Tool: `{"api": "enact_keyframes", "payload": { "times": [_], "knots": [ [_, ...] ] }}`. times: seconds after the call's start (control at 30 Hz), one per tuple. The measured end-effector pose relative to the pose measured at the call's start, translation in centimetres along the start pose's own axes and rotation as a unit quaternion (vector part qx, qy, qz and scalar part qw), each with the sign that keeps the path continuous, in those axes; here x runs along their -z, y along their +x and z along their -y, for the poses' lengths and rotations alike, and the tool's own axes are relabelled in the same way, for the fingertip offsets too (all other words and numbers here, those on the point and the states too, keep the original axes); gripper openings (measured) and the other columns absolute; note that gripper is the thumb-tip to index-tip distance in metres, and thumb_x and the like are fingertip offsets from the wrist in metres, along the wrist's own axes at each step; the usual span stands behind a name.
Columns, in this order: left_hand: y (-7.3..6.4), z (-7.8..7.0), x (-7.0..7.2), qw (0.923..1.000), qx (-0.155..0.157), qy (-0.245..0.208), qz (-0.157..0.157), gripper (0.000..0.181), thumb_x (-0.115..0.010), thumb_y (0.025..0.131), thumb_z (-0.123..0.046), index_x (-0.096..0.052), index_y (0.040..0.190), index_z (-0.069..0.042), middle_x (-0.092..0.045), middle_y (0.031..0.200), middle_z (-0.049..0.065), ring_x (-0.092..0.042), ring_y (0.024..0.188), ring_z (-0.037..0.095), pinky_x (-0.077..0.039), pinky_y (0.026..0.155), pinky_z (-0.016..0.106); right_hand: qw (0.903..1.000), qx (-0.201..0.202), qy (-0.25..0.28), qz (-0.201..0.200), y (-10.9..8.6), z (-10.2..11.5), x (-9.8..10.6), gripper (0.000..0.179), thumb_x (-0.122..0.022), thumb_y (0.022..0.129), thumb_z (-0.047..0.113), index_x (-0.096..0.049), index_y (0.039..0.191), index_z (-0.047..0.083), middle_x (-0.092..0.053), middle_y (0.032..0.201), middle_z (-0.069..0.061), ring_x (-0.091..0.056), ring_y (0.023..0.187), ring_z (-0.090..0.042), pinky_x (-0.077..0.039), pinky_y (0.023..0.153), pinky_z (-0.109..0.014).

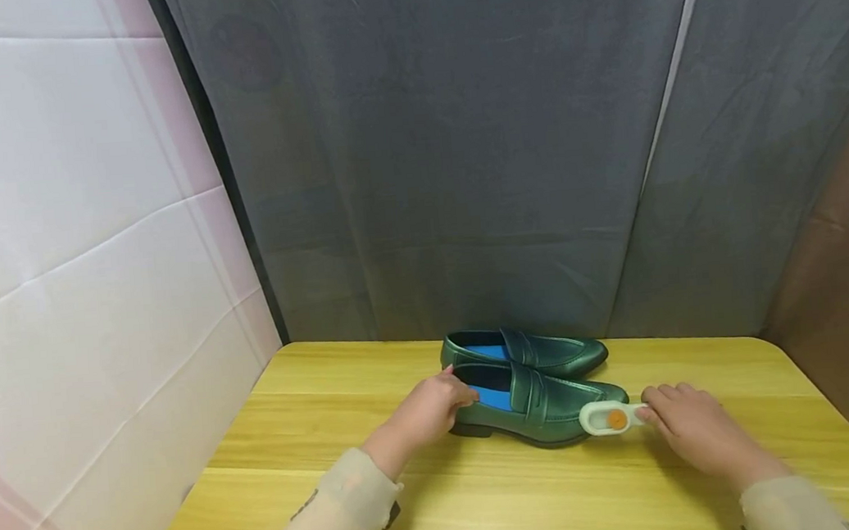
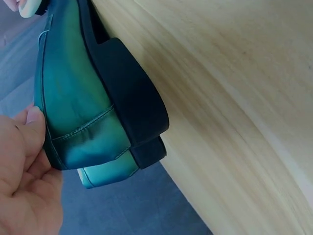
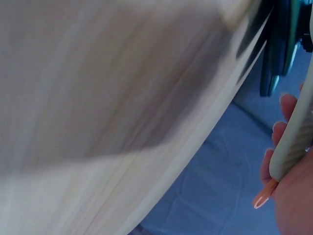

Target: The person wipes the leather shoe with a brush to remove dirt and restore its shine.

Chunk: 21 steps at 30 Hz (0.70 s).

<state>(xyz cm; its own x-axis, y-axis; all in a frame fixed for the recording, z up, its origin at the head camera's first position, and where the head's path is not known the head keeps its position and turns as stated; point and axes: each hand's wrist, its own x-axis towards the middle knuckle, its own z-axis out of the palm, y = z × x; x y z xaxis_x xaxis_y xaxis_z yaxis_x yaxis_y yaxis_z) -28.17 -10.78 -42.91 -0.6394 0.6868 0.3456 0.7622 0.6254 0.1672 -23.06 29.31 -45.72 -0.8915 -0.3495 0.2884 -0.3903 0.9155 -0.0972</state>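
Two dark green loafers lie side by side, toes to the right. My left hand (image 1: 430, 408) pinches the near loafer (image 1: 553, 412) at its heel collar; the left wrist view shows the thumb on the collar's edge above the black heel (image 2: 137, 93). Behind it is the far loafer (image 1: 560, 354), partly hidden. My right hand (image 1: 698, 431) grips a pale green handled brush (image 1: 596, 419) with an orange round part on its oval head. That head is at the near loafer's toe; whether it touches is unclear. An orange loop (image 3: 264, 195) hangs from the handle's end.
The loafers are near the back edge of a wooden table (image 1: 318, 437). Grey curtain (image 1: 424, 150) stands behind it, a white quilted panel (image 1: 97, 238) on the left and a brown surface (image 1: 847, 285) on the right.
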Motion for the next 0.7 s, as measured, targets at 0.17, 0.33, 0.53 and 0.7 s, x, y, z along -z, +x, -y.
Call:
{"api": "enact_keyframes", "payload": {
  "times": [0.17,0.33,0.53,0.7],
  "knots": [
    [0.2,0.1,0.2,0.9998,0.002,0.001,0.019,0.037,-0.054,0.085,0.023,-0.070,0.072,-0.007,-0.078,0.108,0.003,-0.073,0.105,0.014,-0.043,0.114,0.044,0.9987,0.030,0.022,-0.034,0.0,1.1,-0.9,0.017,-0.068,0.095,0.032,-0.054,0.086,0.028,-0.044,0.071,0.021,-0.044,0.068,-0.004,-0.035,0.059,-0.026],
    [0.2,0.1,0.3,0.9993,0.008,0.018,0.031,0.040,-0.055,0.085,0.022,-0.079,0.095,-0.008,-0.078,0.106,-0.001,-0.073,0.103,0.012,-0.044,0.114,0.042,0.9954,0.073,0.037,-0.049,0.4,2.8,-1.8,0.018,-0.072,0.091,0.030,-0.055,0.085,0.027,-0.044,0.069,0.022,-0.043,0.066,-0.001,-0.036,0.057,-0.023],
    [0.2,-0.1,0.3,0.9993,0.003,0.016,0.034,0.040,-0.056,0.086,0.021,-0.077,0.096,-0.011,-0.078,0.101,-0.004,-0.072,0.099,0.009,-0.044,0.115,0.043,0.9937,0.091,0.061,-0.024,1.0,4.9,-2.3,0.016,-0.069,0.093,0.029,-0.055,0.087,0.025,-0.045,0.074,0.020,-0.040,0.071,-0.002,-0.037,0.060,-0.023],
    [0.2,-0.2,0.5,0.9994,0.006,0.013,0.031,0.036,-0.056,0.087,0.020,-0.074,0.092,-0.010,-0.077,0.096,-0.004,-0.072,0.096,0.008,-0.043,0.115,0.044,0.9922,0.108,0.050,-0.038,1.4,6.4,-2.7,0.019,-0.068,0.094,0.026,-0.051,0.087,0.025,-0.045,0.075,0.018,-0.041,0.073,-0.005,-0.039,0.064,-0.026]
  ]
}}
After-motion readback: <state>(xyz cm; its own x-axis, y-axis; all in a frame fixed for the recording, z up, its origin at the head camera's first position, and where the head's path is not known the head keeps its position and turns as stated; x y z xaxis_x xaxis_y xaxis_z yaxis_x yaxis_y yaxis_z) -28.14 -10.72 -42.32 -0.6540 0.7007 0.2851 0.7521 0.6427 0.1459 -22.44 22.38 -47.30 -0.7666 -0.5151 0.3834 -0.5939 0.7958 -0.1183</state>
